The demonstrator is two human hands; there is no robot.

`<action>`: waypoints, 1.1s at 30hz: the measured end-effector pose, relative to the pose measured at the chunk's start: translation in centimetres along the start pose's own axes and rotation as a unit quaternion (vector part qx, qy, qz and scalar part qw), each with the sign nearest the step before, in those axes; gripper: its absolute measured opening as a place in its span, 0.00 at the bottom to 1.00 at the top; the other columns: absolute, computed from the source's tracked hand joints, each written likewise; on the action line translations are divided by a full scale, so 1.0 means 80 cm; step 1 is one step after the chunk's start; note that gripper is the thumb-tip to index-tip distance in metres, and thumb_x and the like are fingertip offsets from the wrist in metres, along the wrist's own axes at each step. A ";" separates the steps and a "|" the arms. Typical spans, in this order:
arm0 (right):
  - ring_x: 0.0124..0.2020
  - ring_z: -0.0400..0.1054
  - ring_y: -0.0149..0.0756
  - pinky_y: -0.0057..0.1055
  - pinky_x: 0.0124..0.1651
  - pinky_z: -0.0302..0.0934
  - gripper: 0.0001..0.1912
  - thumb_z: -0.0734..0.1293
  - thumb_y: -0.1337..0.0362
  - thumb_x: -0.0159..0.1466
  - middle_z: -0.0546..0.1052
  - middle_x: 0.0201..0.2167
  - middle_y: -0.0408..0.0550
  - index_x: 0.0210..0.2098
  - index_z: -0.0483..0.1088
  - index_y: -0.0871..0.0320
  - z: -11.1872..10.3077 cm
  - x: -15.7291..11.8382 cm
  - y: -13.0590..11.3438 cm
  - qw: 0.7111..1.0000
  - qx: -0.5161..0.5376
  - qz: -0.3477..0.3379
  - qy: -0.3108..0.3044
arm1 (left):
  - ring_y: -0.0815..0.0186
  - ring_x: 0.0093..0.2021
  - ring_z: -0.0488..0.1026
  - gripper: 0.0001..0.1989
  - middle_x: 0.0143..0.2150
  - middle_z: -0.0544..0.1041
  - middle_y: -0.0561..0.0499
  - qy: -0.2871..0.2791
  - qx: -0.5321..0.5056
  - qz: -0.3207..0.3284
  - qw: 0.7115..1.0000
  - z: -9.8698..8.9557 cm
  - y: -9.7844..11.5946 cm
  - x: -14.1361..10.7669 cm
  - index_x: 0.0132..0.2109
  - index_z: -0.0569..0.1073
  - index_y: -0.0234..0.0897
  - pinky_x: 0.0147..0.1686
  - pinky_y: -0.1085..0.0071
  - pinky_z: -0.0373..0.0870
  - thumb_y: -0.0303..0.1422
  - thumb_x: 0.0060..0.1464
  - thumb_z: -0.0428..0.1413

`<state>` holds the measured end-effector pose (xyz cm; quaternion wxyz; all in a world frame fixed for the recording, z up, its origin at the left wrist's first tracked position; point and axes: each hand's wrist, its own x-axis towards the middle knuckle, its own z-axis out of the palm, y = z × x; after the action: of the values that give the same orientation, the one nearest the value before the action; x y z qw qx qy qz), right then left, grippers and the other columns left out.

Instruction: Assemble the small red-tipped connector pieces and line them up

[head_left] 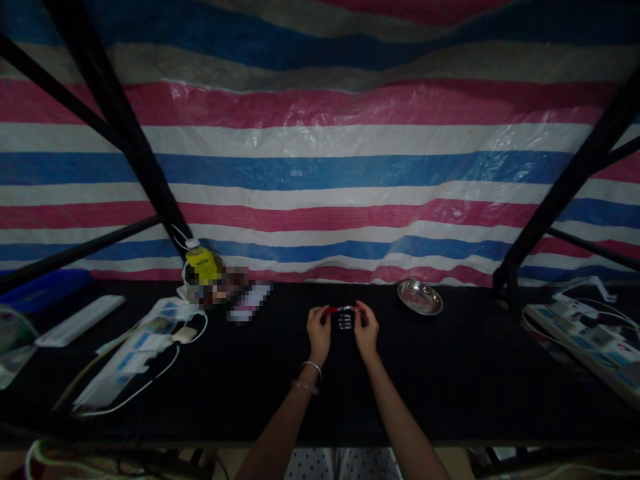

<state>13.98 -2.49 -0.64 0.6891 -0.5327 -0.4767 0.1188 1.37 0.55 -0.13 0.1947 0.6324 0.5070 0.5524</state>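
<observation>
Between my two hands is a slim red pen-like object (344,308) with a darker, shiny middle; its exact kind is too small to make out. My left hand (319,331) pinches its left end, with bracelets at the wrist. At the right end, the fingers of my right hand (367,329) are closed on it. Several small, dark, glossy pieces (345,322) lie on the black table (345,380) between the hands. To the right of my right hand sits a round shallow metal dish (420,297).
Power strips with white cables flank the table, one at left (127,363) and one at right (590,340). A yellow-labelled bottle (203,263) stands at the back left, near a pixelated patch. Black frame posts and a striped plastic sheet (330,160) rise behind.
</observation>
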 end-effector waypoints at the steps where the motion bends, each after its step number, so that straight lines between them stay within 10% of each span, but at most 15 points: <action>1: 0.43 0.69 0.38 0.37 0.47 0.63 0.15 0.58 0.60 0.63 0.74 0.41 0.53 0.45 0.70 0.59 -0.002 -0.001 -0.001 1.000 -0.026 -0.016 0.002 | 0.64 0.40 0.72 0.10 0.38 0.71 0.47 0.001 0.000 -0.001 1.000 -0.001 0.001 0.000 0.41 0.75 0.36 0.42 0.66 0.70 0.27 0.52 0.51; 33: 0.42 0.67 0.36 0.35 0.47 0.63 0.14 0.59 0.64 0.62 0.72 0.38 0.50 0.41 0.75 0.55 -0.008 0.000 -0.005 0.997 -0.066 -0.043 -0.009 | 0.65 0.40 0.72 0.10 0.39 0.71 0.48 0.010 -0.027 0.004 1.000 -0.003 0.001 -0.001 0.41 0.76 0.37 0.42 0.67 0.70 0.28 0.54 0.51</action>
<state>14.32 -3.07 -0.30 0.6524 -0.5549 -0.5124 0.0622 1.23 0.37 -0.05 0.2042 0.6231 0.4915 0.5732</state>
